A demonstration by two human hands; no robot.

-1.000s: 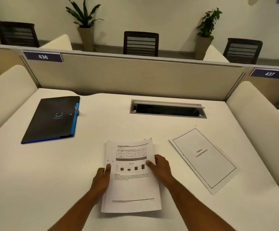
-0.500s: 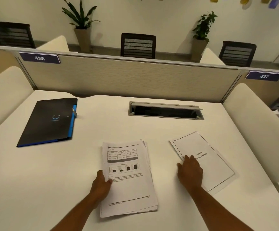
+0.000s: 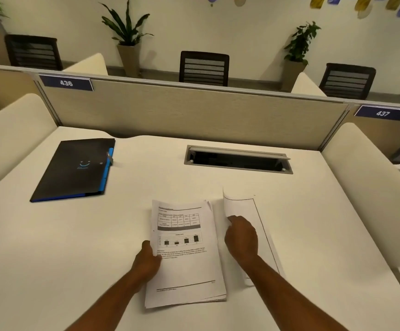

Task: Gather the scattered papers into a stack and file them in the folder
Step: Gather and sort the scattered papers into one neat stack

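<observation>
My left hand (image 3: 146, 261) presses the stack (image 3: 187, 254) flat to anchor it—just right of it, my right hand (image 3: 240, 240) pinches the last sheet (image 3: 249, 211) up to add—the folder (image 3: 74, 168) lies closed, far off left.

A loose stack of printed papers (image 3: 189, 266) lies near the front, chart page on top. Just right, a bordered sheet (image 3: 258, 225) curls upward. A closed black folder (image 3: 74, 169) lies far left.

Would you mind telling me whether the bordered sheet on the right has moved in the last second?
Yes. The right hand has dragged the bordered sheet leftward, away from the desk's right edge, until it lies beside the stack; its left edge now curls up.
</observation>
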